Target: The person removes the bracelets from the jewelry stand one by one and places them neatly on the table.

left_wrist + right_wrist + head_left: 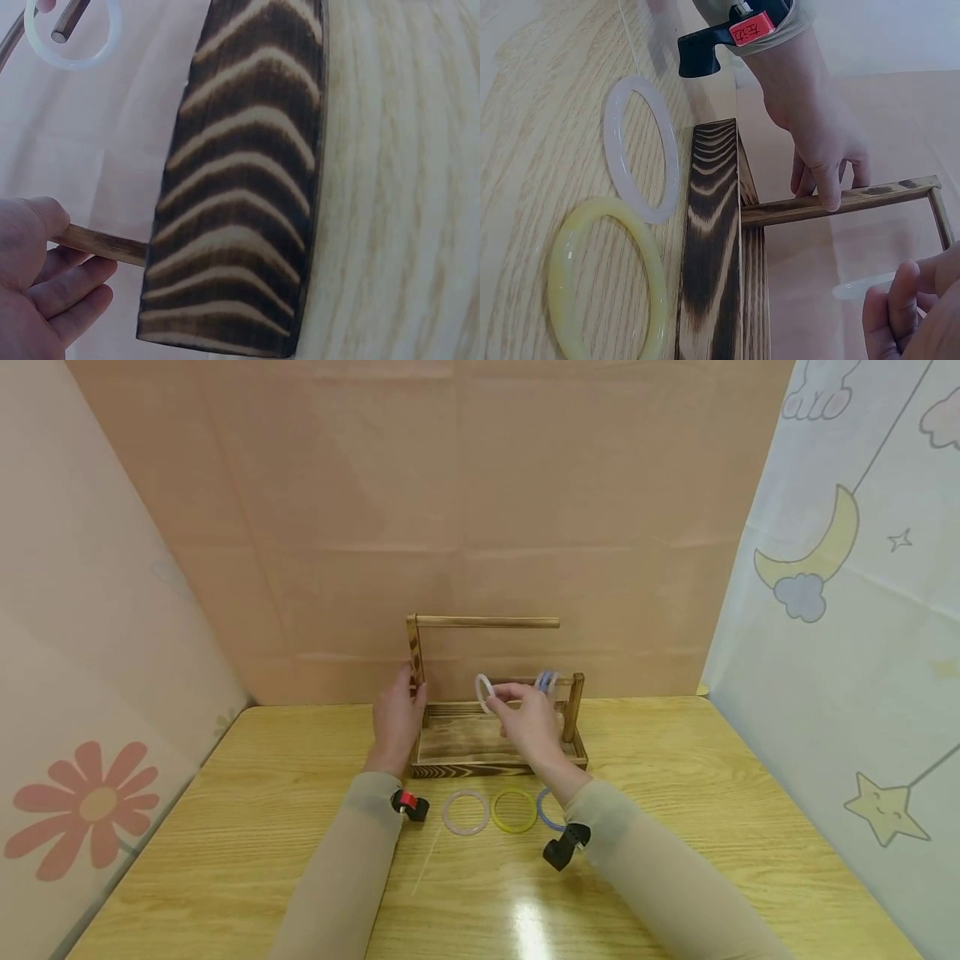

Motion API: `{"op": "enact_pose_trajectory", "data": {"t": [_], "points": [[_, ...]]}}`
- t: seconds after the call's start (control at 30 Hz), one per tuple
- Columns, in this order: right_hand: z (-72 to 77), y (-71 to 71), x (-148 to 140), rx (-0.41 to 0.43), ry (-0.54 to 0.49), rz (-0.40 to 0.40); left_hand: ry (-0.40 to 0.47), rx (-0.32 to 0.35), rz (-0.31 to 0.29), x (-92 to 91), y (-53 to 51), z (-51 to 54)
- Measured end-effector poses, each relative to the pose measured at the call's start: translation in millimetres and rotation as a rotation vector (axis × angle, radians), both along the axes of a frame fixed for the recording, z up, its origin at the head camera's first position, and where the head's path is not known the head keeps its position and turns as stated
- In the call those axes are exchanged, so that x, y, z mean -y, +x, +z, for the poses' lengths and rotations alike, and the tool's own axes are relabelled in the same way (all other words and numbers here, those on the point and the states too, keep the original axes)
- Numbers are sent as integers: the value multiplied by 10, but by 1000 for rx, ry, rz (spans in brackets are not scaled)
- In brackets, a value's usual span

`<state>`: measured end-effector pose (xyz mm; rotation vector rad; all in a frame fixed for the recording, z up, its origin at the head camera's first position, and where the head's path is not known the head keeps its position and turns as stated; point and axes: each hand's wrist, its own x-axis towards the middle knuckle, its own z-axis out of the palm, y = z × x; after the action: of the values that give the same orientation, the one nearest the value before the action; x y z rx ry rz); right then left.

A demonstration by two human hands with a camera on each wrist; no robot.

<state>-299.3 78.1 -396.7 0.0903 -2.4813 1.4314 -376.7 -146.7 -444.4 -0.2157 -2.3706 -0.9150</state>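
Note:
A wooden rack has a tray base [472, 770], a tall left post [413, 639] with an upper bar [487, 622], and a shorter right post [573, 710] with a lower bar. My left hand [397, 720] grips the left post, thumb and fingers on either side [97, 244]. My right hand [531, 720] pinches a whitish translucent ring [477, 692] near the lower bar's free end. In the left wrist view, that bar end [64, 30] appears inside the ring's outline [71, 61]; whether the ring encircles it, I cannot tell. Blue and whitish rings [547, 680] hang by the right post.
On the table in front of the tray lie a pale pink ring [446, 814], a yellow ring [493, 814] and a blue ring [543, 814], partly covered by the right forearm. A beige cloth backdrop [465, 527] stands close behind the rack.

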Motion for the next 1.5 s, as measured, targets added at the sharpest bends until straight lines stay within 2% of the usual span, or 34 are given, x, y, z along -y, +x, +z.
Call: {"op": "enact_pose_trajectory", "data": {"t": [0.33, 0.6, 0.77, 1.0, 1.27, 1.5], "points": [[-3, 98, -44, 7, -34, 5, -9, -27, -1, -10, 3, 8], [5, 224, -108, 70, -58, 17, -22, -27, 3, -23, 4, 30], [26, 320, -158, 105, -72, 52, -22, -36, -2, -30, 3, 40], [40, 439, -239, 147, -47, 93, -23, -32, 1, -56, -10, 68], [20, 556, -282, 190, 9, 128, -12, -63, -1, -51, -26, 62], [-29, 648, -304, 229, -22, 158, -17, -59, -6, -38, -25, 49]]}}
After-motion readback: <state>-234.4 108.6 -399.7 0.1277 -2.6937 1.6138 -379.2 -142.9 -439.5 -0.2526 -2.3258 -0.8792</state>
